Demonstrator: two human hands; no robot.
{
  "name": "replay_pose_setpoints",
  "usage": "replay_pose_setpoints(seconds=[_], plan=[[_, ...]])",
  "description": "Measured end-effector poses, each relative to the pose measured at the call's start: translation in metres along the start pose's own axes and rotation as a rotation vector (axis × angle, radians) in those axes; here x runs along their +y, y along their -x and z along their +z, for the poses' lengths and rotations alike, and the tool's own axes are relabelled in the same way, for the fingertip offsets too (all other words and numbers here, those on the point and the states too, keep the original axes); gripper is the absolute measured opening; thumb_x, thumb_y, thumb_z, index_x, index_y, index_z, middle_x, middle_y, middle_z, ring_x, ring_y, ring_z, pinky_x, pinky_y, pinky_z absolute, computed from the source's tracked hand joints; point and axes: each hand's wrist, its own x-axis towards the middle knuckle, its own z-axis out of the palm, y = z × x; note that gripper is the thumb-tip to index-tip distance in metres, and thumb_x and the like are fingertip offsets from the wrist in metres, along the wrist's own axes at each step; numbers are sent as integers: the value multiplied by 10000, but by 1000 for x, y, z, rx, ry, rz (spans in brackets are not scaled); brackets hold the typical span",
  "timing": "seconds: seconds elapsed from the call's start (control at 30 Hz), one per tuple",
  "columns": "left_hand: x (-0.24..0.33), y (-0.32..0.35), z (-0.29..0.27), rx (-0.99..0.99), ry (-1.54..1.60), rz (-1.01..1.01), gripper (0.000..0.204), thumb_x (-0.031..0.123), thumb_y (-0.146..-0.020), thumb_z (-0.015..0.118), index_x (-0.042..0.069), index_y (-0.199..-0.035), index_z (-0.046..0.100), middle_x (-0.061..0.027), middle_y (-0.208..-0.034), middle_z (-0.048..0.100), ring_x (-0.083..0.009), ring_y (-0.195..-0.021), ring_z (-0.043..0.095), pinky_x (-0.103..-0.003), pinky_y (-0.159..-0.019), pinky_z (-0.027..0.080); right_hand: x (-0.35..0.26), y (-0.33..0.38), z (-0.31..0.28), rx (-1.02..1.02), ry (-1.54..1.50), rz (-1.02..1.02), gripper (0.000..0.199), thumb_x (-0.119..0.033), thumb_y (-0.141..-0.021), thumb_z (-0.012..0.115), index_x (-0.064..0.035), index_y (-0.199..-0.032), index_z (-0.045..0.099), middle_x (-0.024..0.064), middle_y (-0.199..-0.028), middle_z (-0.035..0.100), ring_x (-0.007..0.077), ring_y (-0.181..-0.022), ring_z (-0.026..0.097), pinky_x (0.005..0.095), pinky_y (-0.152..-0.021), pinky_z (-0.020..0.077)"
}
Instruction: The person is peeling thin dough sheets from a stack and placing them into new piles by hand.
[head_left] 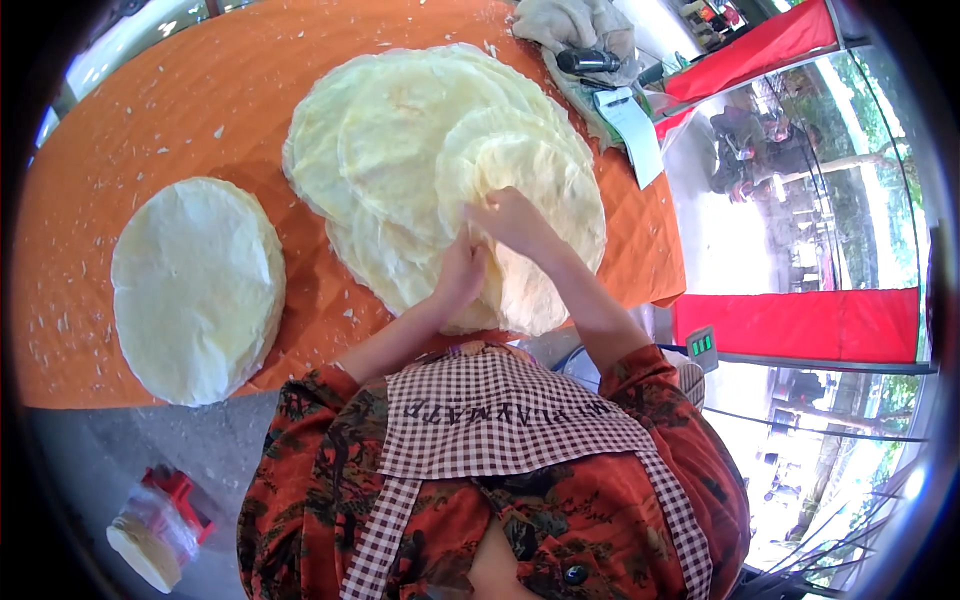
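Observation:
A wide, overlapping pile of thin, round, pale pastry sheets (390,150) spreads over the table in front of me. Toward its right side, my left hand (462,272) and my right hand (512,222) come close together over the topmost sheet (530,285). The fingers of both hands are closed in a pinch on that sheet's edge, the right hand slightly farther out than the left. Part of the sheet hangs down toward my apron between and below the hands. To the left stands a neat, thick round stack of the same sheets (198,290), apart from both hands.
An orange cloth (240,110) strewn with pale flakes covers the table. At the far right lie a crumpled cloth (600,30), a black cylindrical object (588,61) and a white paper (632,135). A plastic-wrapped bundle (155,535) is on the floor at lower left.

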Motion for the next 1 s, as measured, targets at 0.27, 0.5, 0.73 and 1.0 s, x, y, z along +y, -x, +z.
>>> replay_pose_setpoints(seconds=[0.27,0.5,0.73,1.0], plan=[[39,22,34,-228,-204,351,431,213,-896,546,18,-1266,441,-216,-1092,565,-305,-946,583,-358,-761,478,50,-56,-59,-167,199,103,433,-230,-619,725,37,-946,628,164,-865,641,254,-814,631,348,-769,499],[32,24,-22,-110,437,-505,555,323,-887,596,58,-1328,388,-98,-1204,492,-233,-981,553,-296,-838,445,-4,35,-250,19,-504,-5,467,-194,-644,709,37,-1032,589,90,-906,632,176,-774,623,307,-730,511],[97,5,-41,-196,1135,-262,624,256,-827,637,9,-1324,352,-141,-1265,494,-287,-1150,498,-452,-994,395,88,68,-247,140,-967,-24,499,-150,-726,661,26,-1178,541,106,-1044,634,194,-930,626,320,-823,498],[-13,-15,-59,254,721,-454,454,94,-810,595,-44,-1223,467,-165,-1187,549,-306,-1103,534,-439,-929,465,224,0,0,70,-1530,427,394,-162,-826,628,25,-1163,548,108,-1073,629,225,-964,611,346,-850,497]])
